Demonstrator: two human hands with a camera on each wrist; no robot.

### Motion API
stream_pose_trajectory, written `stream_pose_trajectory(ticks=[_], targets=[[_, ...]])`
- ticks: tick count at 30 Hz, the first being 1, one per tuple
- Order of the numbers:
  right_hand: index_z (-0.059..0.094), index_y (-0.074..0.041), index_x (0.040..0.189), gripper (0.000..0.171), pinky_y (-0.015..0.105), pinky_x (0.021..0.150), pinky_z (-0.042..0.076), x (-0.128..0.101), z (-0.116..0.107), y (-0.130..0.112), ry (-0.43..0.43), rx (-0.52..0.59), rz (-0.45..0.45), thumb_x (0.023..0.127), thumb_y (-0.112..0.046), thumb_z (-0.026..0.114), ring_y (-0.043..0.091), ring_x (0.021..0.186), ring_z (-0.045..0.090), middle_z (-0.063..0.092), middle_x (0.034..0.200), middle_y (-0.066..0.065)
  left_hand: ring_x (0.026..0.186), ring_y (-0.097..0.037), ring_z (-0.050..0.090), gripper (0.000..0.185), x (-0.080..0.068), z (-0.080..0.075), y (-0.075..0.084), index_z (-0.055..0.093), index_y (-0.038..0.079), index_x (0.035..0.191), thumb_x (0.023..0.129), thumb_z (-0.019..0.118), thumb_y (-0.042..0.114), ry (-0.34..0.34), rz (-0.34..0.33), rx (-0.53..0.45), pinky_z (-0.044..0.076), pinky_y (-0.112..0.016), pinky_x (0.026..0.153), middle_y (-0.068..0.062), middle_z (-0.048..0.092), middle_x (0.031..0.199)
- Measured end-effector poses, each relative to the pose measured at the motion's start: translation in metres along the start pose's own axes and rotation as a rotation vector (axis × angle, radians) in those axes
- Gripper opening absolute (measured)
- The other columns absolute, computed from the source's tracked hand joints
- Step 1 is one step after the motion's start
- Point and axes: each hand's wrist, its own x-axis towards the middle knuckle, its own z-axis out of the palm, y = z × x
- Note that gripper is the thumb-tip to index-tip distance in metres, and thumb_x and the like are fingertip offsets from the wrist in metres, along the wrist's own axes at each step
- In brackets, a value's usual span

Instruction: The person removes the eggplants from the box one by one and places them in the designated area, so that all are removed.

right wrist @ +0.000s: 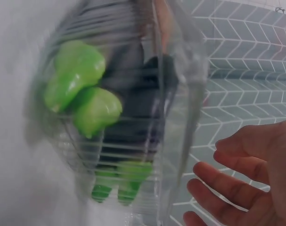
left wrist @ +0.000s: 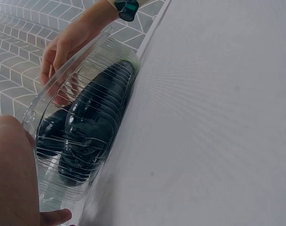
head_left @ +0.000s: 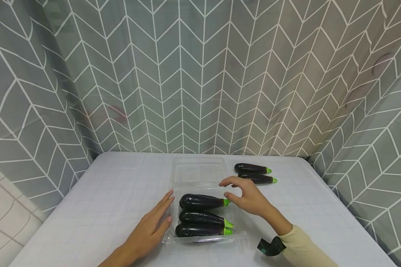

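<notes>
On the white tabletop (head_left: pixel 87 207), your left grip (head_left: pixel 150 227) is resting unclenched at the clear container's (head_left: pixel 167 239) left side, apparently to steady it; your right grip (head_left: pixel 248 194) is hovering, released and empty, by the green stems (head_left: pixel 228 223). The container, lid (head_left: pixel 198 171) lying open behind, is holding several eggplants (head_left: pixel 202 202); two others (head_left: pixel 251 168) are lying beyond your right grip.

In the right wrist view, the clear clamshell container (right wrist: pixel 189 89) is blurred and cut off by the top edge. In the left wrist view, its ribbed wall obscures the eggplants (left wrist: pixel 98 113) inside and partly veils the right hand (left wrist: pixel 68 49) beyond it; the left hand (left wrist: pixel 13 169), beside the container, is cropped. Whether the left hand touches the container cannot be told.
</notes>
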Motion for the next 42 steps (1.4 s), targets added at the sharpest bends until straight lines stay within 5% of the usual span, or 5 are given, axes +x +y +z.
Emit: stream_pose_trajectory(ticks=[26,42], targets=[[0.063,-0.013,0.113,0.032,0.038,0.086,0.049,-0.002,0.028,0.000,-0.133,0.020,-0.053,0.082,-0.007,0.069,0.014,0.105,0.057,0.062,0.110,-0.006,0.136,-0.021,0.025,0.056,0.000,0.000,0.003,0.027,0.019,0.148,0.097,0.050,0.018,0.046,0.037,-0.015,0.016,-0.021,0.108,0.002,0.019,0.153],[0.059,-0.010,0.120,0.040,0.032,0.090,0.046,-0.005,0.040,0.001,-0.138,-0.060,-0.106,0.083,-0.008,0.071,0.013,0.109,0.055,0.060,0.118,-0.001,0.136,-0.021,0.025,0.057,-0.001,0.000,0.000,0.025,0.020,0.148,0.097,0.050,0.020,0.003,0.003,0.004,0.015,-0.018,0.107,0.001,0.019,0.153]])
